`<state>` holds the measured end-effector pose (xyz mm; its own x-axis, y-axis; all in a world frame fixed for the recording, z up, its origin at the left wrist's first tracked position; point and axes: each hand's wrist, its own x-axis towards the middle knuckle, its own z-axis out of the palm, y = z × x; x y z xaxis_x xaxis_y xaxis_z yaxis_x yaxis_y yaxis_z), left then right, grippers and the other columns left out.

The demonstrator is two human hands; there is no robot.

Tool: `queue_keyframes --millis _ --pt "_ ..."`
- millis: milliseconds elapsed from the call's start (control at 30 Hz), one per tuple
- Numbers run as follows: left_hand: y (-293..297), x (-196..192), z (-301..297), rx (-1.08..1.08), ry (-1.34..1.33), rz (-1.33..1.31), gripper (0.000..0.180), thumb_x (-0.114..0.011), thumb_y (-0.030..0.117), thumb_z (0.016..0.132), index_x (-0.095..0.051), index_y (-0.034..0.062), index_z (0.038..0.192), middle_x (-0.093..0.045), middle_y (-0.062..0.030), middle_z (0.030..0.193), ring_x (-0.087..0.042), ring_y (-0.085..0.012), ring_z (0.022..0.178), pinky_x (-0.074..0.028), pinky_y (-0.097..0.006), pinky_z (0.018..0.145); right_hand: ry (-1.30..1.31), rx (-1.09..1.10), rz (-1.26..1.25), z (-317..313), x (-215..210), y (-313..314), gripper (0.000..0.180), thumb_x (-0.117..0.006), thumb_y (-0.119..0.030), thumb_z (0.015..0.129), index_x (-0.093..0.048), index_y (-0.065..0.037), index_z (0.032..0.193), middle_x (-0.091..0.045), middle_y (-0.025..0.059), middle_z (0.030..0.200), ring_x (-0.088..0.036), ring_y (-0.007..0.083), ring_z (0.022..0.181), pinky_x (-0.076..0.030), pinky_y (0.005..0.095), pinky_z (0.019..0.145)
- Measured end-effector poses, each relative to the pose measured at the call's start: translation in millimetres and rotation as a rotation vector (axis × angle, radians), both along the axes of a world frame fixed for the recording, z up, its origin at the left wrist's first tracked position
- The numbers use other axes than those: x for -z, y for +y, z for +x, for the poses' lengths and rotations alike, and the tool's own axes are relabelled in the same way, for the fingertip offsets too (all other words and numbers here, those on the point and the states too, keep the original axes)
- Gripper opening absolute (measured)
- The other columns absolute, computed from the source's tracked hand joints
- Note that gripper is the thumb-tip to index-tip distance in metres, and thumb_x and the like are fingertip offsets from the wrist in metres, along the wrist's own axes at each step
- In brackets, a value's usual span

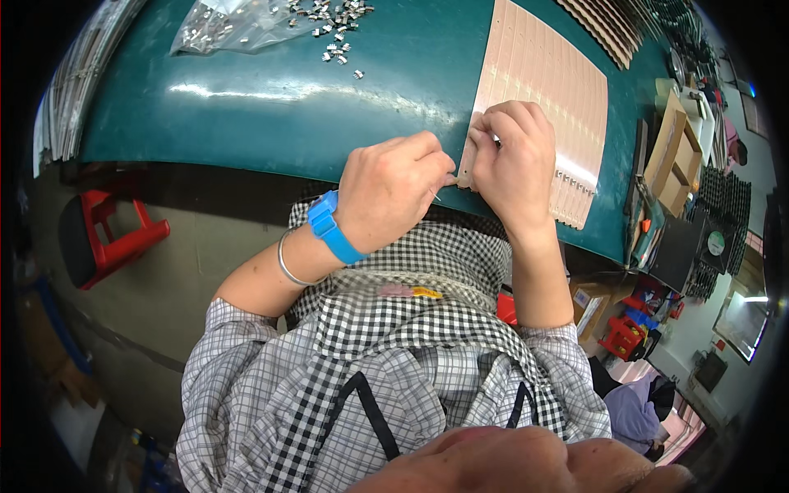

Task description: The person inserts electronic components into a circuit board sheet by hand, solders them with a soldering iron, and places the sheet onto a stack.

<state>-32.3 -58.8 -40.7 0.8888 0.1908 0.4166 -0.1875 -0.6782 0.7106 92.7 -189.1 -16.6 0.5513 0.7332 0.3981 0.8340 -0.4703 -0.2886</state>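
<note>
Several long, pale pink strips, like bare circuit boards, lie side by side as a panel (538, 78) on the green table. Small metal-and-white connectors (575, 182) sit in a row near the strips' near ends. My right hand (519, 156) is closed at the panel's left edge, its fingers pinching the leftmost strip (466, 168). My left hand (394, 185), wearing a blue wristband (333, 226), is closed beside that strip's near end. Its fingertips press together there; a thin pale tip shows below them, too small to name.
Loose small connectors (335, 51) are scattered by a clear plastic bag (238, 29) at the far side of the green table (246, 115). More strips (604, 29) are stacked far right. A cardboard box (678, 160) stands right; a red stool (111, 234) stands left.
</note>
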Motion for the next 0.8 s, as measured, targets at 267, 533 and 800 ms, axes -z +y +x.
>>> queue_keyframes --millis 267,533,800 --pt "-0.8 -4.4 3.0 0.016 0.031 -0.041 0.014 -0.078 0.004 0.072 -0.069 0.0054 0.084 -0.065 -0.0054 0.080 -0.064 -0.0232 0.066 -0.051 -0.033 0.056 0.063 0.044 0.027 4.2 -6.1 -12.8 0.007 -0.070 -0.002 0.072 -0.066 -0.005 0.077 -0.064 0.0070 0.083 -0.059 0.0282 0.088 -0.046 0.0400 0.080" --pt "0.4 -8.5 4.2 0.052 0.031 -0.022 0.016 -0.072 -0.005 0.075 -0.070 0.0031 0.089 -0.069 -0.0095 0.089 -0.068 -0.0262 0.073 -0.054 -0.032 0.062 0.007 0.516 0.183 33.7 -26.8 -125.1 0.011 -0.065 -0.002 0.084 -0.069 -0.003 0.095 -0.069 0.0128 0.092 -0.064 0.0317 0.090 -0.050 0.0385 0.080" --pt "-9.6 -3.3 2.4 0.059 -0.002 0.028 0.018 -0.072 -0.006 0.079 -0.071 0.0010 0.096 -0.073 -0.0124 0.102 -0.067 -0.0181 0.068 -0.052 -0.027 0.058 0.137 0.690 0.104 -5.4 3.3 -177.5 0.017 -0.061 -0.001 0.084 -0.067 -0.003 0.101 -0.068 0.0130 0.097 -0.061 0.0328 0.095 -0.049 0.0404 0.085"
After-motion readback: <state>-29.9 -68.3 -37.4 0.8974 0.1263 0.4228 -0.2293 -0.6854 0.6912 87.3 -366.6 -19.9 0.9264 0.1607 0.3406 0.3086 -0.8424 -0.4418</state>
